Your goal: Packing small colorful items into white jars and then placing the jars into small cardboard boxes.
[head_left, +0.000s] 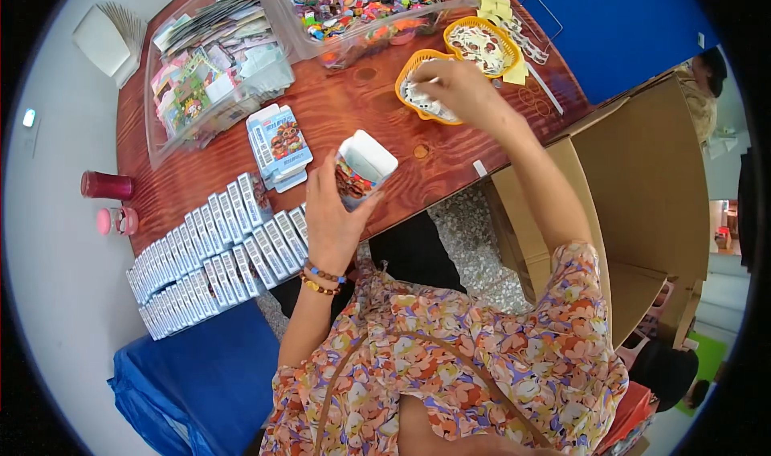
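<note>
My left hand (331,223) is wrapped round a small open carton (371,157), white inside with a blue printed face, tilted with its mouth up over the table's near edge. My right hand (464,93) reaches over the nearer yellow basket (401,94), which contains small white pieces. Its fingers are drawn together low at the basket; anything between them is too small to make out. Left of the carton, a stack of flat, unfolded blue cartons (281,147) lies on the wood.
Two rows of filled-looking cartons (213,259) line the table's left front. Behind stand a clear tub of cards (152,118) and a clear tub of colourful trinkets (301,42). A second yellow basket (514,46) is at the far right. Large cardboard boxes (642,183) stand beside my right arm.
</note>
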Tool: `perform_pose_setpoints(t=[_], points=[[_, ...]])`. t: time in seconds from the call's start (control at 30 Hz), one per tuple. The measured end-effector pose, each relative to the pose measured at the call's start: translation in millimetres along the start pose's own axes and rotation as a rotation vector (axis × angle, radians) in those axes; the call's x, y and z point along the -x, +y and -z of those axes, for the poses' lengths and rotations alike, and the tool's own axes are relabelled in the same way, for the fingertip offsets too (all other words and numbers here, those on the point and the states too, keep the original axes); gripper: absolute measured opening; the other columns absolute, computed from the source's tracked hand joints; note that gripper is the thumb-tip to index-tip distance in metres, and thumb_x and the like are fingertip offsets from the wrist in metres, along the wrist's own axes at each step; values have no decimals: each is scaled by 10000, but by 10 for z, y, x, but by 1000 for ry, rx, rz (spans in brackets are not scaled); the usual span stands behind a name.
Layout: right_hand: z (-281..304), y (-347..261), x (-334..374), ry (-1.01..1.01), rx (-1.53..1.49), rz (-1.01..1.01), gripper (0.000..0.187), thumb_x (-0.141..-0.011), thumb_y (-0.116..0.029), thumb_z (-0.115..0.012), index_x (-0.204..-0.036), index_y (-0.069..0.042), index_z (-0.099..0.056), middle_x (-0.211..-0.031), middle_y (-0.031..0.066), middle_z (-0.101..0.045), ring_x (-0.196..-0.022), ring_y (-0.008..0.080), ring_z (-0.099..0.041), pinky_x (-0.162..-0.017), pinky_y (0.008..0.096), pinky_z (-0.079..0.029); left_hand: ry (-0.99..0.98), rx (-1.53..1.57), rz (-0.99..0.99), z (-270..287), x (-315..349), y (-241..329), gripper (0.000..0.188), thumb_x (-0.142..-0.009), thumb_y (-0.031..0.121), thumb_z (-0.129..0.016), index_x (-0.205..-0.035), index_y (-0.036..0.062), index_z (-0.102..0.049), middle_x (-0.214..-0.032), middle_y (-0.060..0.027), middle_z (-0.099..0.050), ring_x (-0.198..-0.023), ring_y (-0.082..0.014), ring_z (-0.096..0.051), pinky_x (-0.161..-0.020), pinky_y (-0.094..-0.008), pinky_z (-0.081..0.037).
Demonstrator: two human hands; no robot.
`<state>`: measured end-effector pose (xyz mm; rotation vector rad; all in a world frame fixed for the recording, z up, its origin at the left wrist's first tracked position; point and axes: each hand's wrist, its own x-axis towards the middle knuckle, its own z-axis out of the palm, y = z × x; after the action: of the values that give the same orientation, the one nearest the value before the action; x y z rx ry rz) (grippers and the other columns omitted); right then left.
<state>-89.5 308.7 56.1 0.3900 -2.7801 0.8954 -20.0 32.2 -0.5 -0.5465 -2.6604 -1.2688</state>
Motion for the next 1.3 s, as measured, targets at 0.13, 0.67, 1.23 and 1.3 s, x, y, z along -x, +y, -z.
perform_pose_setpoints(t=[0.13,0.67,1.23,1.3], points=[[-206,836,-31,-178,224,-312,214,-826,-231,-710,-929,-43,-709,-898,161,-715,-890,328,-693,-791,435,-541,-95,13,2,-205,38,53,811,-742,250,-852,-1394,-16,-450,-1223,-211,-550,-1137,-393,-552,-948,-452,-478],[-66,1185,-80,-96,-390,-456,99,-935,-129,-655,-918,-32,-644,-766,6,-615,-598,80,-617,-532,240,-425,-159,-5,-46,-264,-101,71,846,-740,255,-855,-1413,-27,-428,-1255,-238,-548,-1147,-401,-565,-951,-451,-495],[21,961,88,-147,-861,-434,107,-922,-129,-700,-1024,-94,-698,-753,-42,-656,-563,0,-551,-455,158,-331,-148,-119,-77,-500,-366,70,876,-688,278,-883,-1394,-2,-448,-1170,-196,-565,-1074,-386,-594,-884,-448,-523],[57,426,109,-171,-865,-367,119,-924,-125,-695,-1039,-96,-696,-760,-44,-659,-564,1,-549,-461,156,-344,-108,-157,-81,-511,-360,34,873,-683,274,-885,-1393,7,-452,-1164,-188,-566,-1064,-380,-596,-866,-449,-530]])
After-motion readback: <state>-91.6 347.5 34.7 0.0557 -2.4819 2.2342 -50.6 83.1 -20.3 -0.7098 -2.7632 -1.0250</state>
